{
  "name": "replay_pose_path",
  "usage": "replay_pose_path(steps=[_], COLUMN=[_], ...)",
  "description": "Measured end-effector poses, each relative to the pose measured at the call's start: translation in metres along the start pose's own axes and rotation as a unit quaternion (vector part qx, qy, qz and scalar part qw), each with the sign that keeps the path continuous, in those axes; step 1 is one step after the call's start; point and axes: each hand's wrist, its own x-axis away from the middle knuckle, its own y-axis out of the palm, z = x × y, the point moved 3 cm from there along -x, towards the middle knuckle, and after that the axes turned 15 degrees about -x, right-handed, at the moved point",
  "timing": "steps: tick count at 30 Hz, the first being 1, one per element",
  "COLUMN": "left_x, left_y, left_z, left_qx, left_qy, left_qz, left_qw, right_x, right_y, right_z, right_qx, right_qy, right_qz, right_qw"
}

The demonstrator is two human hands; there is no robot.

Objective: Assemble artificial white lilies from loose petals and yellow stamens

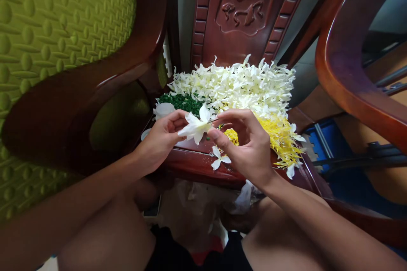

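In the head view, my left hand [160, 137] pinches the petals of a white flower [197, 126] with several pointed petals. My right hand [251, 142] has its thumb and index finger closed by the flower's base, on a thin dark wire-like stem [214, 120]. Just below the fingers, a single white flower [220, 159] lies on the edge of the wooden chair seat [197, 165]. Behind both hands spreads a large heap of white flowers [241, 82]. Yellow thread-like pieces [280, 139] lie right of my right hand; a smaller yellow clump [232, 136] shows partly behind it.
Small green pieces [182, 102] lie behind my left hand, beside a whitish rounded item [163, 110]. A carved chair back [243, 12] rises behind the heap. Curved wooden armrests flank the seat, and a green textured mat [63, 17] covers the left. A clear plastic bag [244, 197] hangs low.
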Motion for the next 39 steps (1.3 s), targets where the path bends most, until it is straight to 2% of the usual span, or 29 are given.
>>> replay_pose_path(steps=[2,7,17,23,30,39], left_x=[0.000,0.000,0.002,0.003,0.008,0.012], left_y=[0.000,0.000,0.003,0.004,0.007,0.006], left_z=[-0.001,-0.002,0.006,0.005,0.008,0.010], left_qx=[0.006,0.006,-0.023,-0.033,-0.053,-0.064], left_qy=[0.007,0.013,0.014,0.017,0.042,0.034], left_qz=[-0.012,-0.015,0.015,0.012,0.063,0.078], left_qw=[1.000,1.000,1.000,0.999,0.996,0.994], right_x=[-0.002,-0.007,-0.004,-0.005,-0.004,-0.001], right_y=[0.000,-0.001,0.001,0.001,0.004,0.005], right_z=[0.000,-0.006,-0.006,-0.012,-0.011,-0.010], right_qx=[0.011,0.080,0.087,0.091,0.069,0.086], right_qy=[-0.001,-0.071,-0.077,-0.111,-0.112,-0.126], right_qz=[-0.014,-0.048,-0.044,-0.062,-0.051,-0.089], right_qw=[1.000,0.993,0.992,0.988,0.990,0.984])
